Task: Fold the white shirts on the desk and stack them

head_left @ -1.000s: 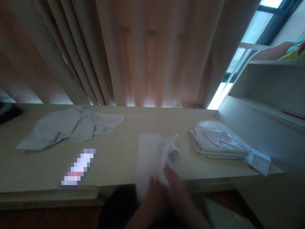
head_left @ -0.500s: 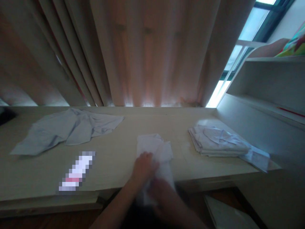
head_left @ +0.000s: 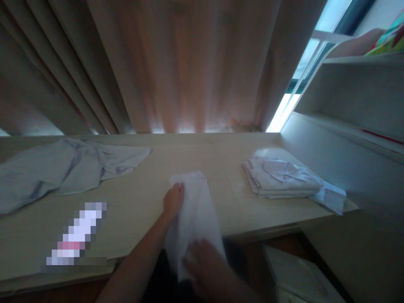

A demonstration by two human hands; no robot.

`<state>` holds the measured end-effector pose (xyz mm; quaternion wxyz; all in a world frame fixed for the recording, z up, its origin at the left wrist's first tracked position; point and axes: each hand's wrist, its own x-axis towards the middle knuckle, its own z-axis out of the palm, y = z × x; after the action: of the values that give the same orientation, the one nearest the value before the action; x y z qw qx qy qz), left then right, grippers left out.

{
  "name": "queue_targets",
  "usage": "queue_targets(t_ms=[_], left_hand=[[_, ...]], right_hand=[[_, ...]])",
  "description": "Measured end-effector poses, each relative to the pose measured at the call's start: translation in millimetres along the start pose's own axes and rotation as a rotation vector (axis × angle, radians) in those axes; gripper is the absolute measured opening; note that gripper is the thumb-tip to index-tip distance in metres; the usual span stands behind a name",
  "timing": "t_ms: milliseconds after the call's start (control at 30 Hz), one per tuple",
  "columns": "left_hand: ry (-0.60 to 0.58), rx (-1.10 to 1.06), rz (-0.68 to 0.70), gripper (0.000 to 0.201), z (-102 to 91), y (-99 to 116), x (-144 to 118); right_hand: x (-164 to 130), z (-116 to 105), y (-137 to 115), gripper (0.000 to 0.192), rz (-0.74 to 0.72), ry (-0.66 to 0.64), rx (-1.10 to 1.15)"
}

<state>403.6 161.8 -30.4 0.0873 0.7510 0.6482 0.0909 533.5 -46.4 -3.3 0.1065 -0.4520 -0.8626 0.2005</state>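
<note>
A folded strip of white cloth lies over the table's front edge, its lower end hanging down toward me. On its left side, near the far end, my left hand is closed with the cloth's edge pinched in it. My right hand rests on the hanging lower part, fingers stretched out over the fabric and somewhat blurred. Whether this cloth is a whole garment cannot be made out.
A crumpled white cloth spreads across the table's left. Folded white garments are stacked at the right beside a shelf unit. A blurred-out narrow object lies front left. Curtains hang behind the table.
My left hand has moved up and left to the cloth's edge. The bunched flap on the cloth now lies flatter and longer. My right hand has dropped slightly, apart from the left.
</note>
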Motion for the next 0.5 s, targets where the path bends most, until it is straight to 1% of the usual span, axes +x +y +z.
queue_targets(t_ms=[67, 100, 133, 167, 200, 267, 300, 333, 367, 400, 433, 467, 500], left_hand=[[0.038, 0.019, -0.047, 0.047, -5.8, -24, -3], [0.062, 0.027, -0.049, 0.045, -8.0, -30, -7], [0.094, 0.034, -0.028, 0.043, -9.1, -32, -12], [0.132, 0.038, 0.022, 0.042, -8.6, -30, -18], [0.167, 0.039, 0.1, 0.042, -6.4, -25, -25], [0.177, 0.028, 0.332, 0.04, 2.9, -10, -37], [0.157, 0.019, 0.446, 0.04, 9.2, -3, -43], [0.127, 0.012, 0.524, 0.039, 15.9, 2, -47], [0.093, 0.01, 0.557, 0.038, 22.2, 5, -49], [0.075, 0.014, 0.551, 0.039, 27.7, 4, -50], [0.075, 0.025, 0.516, 0.04, 32.1, 1, -49], [0.086, 0.038, 0.471, 0.041, 35.1, -5, -48], [0.096, 0.048, 0.438, 0.043, 36.8, -13, -47]], right_hand=[[2, -3, -1, 0.031, -0.026, 0.003, 0.026], [3, -6, 0, 0.03, -0.035, 0.01, 0.045], [5, -9, 3, 0.029, -0.041, 0.024, 0.065], [8, -13, 7, 0.028, -0.04, 0.05, 0.084], [12, -17, 13, 0.026, -0.031, 0.092, 0.099], [22, -25, 31, 0.024, -0.001, 0.225, 0.116], [27, -28, 43, 0.025, 0.023, 0.315, 0.123], [32, -29, 55, 0.026, 0.053, 0.413, 0.132], [37, -30, 67, 0.027, 0.093, 0.501, 0.144], [41, -30, 79, 0.029, 0.137, 0.561, 0.152], [45, -28, 89, 0.03, 0.176, 0.583, 0.151], [49, -25, 97, 0.031, 0.208, 0.572, 0.141], [52, -22, 102, 0.033, 0.222, 0.533, 0.121]])
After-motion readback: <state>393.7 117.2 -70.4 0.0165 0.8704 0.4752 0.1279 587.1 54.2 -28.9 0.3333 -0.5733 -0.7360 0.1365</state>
